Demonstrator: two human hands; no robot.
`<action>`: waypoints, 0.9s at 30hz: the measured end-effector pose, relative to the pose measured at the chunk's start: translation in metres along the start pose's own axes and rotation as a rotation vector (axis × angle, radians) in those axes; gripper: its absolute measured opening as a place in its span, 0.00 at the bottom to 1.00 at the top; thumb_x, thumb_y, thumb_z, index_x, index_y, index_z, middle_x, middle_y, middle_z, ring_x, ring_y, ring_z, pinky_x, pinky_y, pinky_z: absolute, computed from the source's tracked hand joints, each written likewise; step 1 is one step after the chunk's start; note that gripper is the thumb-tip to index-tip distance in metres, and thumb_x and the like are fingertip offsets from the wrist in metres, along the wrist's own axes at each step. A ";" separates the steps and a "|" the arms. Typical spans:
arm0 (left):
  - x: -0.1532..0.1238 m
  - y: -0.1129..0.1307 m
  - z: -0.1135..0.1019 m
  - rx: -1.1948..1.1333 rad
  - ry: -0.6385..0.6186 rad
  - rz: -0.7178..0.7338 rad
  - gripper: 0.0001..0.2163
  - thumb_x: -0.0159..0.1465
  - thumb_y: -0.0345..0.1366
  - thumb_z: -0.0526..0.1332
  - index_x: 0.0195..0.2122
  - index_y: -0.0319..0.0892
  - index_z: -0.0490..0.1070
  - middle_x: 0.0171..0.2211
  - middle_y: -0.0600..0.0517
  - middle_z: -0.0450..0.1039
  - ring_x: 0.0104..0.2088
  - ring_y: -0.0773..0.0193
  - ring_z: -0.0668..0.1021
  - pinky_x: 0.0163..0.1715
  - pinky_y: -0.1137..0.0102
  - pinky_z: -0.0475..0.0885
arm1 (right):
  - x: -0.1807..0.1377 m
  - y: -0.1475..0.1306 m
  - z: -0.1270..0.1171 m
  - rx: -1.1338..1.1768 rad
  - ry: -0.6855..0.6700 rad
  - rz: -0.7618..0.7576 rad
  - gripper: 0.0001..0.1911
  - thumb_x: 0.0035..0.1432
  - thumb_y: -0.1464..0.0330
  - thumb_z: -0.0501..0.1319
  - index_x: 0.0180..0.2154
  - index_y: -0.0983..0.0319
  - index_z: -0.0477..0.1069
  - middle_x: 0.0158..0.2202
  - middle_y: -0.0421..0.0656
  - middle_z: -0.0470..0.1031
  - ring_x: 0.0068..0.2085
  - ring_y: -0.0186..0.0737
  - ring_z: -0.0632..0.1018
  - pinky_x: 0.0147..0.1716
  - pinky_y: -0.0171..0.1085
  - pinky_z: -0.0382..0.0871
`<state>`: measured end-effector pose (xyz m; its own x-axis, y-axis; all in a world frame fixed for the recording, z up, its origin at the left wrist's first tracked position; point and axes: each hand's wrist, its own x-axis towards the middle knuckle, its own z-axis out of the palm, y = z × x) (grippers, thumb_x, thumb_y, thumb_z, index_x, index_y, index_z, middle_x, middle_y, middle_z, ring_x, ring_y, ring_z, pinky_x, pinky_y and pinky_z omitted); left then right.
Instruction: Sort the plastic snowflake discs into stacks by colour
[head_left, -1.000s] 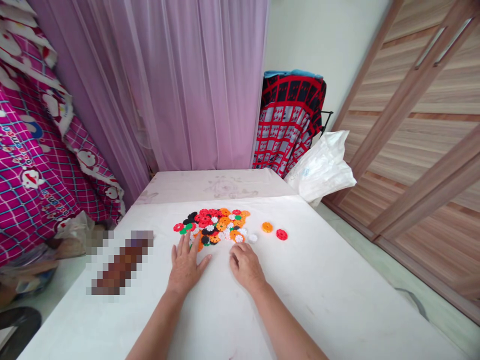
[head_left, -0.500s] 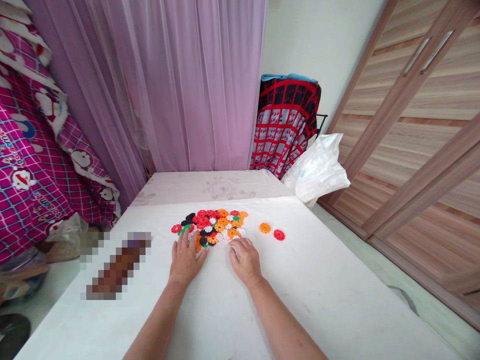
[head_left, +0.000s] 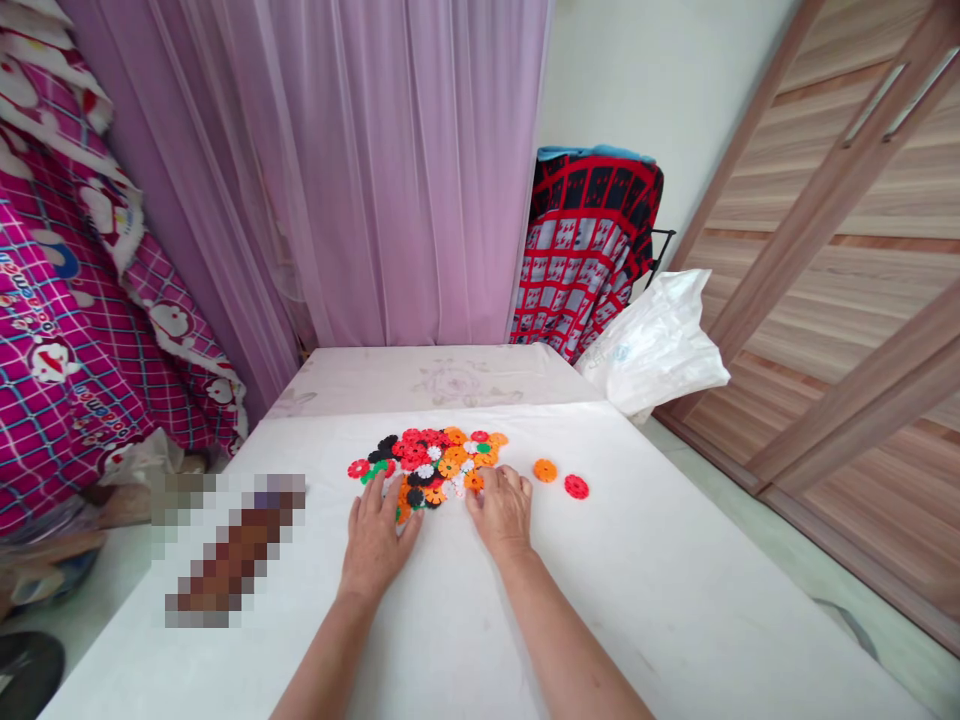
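A heap of flower-shaped plastic discs (head_left: 415,456) in red, orange, black, white and green lies on the white-covered table. At its near left edge my left hand (head_left: 373,545) rests palm down, fingers spread, fingertips touching the discs. My right hand (head_left: 504,515) lies at the near right edge, its fingers bent down over the outer pieces and its thumb pointing toward the heap. Nothing is visibly gripped in it, though its fingertips are partly hidden. Apart from the heap, to the right, are a single orange disc (head_left: 545,470) and a single red disc (head_left: 577,487).
A blurred-out brown object (head_left: 232,560) lies on the table's left side. Purple curtains (head_left: 405,180) hang behind the table. A white plastic bag (head_left: 660,345) is at the far right corner, near a wooden wardrobe (head_left: 847,300). Pink patterned fabric (head_left: 67,300) hangs at left.
My right hand has shifted slightly forward and right, its fingers now over the heap's right edge. My left hand stays at the left edge. The camera view has turned a little left.
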<state>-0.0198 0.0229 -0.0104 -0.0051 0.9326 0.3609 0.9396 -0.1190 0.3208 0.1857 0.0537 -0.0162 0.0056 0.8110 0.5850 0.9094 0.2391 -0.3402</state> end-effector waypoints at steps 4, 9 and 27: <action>0.000 0.001 -0.002 0.003 -0.004 0.006 0.26 0.65 0.47 0.51 0.63 0.43 0.59 0.65 0.40 0.56 0.65 0.51 0.59 0.61 0.51 0.56 | -0.001 -0.002 0.001 -0.004 -0.023 -0.024 0.11 0.56 0.69 0.61 0.42 0.61 0.71 0.36 0.49 0.77 0.48 0.51 0.68 0.46 0.46 0.54; 0.001 0.001 -0.005 0.000 -0.019 0.004 0.26 0.65 0.47 0.51 0.62 0.41 0.61 0.65 0.39 0.56 0.65 0.51 0.61 0.62 0.52 0.57 | 0.002 0.005 -0.009 0.040 0.048 -0.058 0.12 0.60 0.64 0.59 0.45 0.60 0.72 0.39 0.47 0.78 0.47 0.48 0.68 0.46 0.44 0.55; 0.000 -0.007 -0.005 -0.035 0.020 -0.024 0.26 0.65 0.49 0.49 0.60 0.42 0.63 0.65 0.40 0.55 0.60 0.50 0.67 0.58 0.55 0.63 | 0.009 0.107 -0.052 -0.213 0.125 0.077 0.09 0.60 0.65 0.59 0.39 0.58 0.76 0.39 0.44 0.79 0.44 0.46 0.69 0.43 0.43 0.54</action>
<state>-0.0281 0.0218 -0.0080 -0.0347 0.9284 0.3699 0.9265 -0.1089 0.3601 0.3044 0.0585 -0.0093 0.1171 0.7472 0.6542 0.9713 0.0510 -0.2322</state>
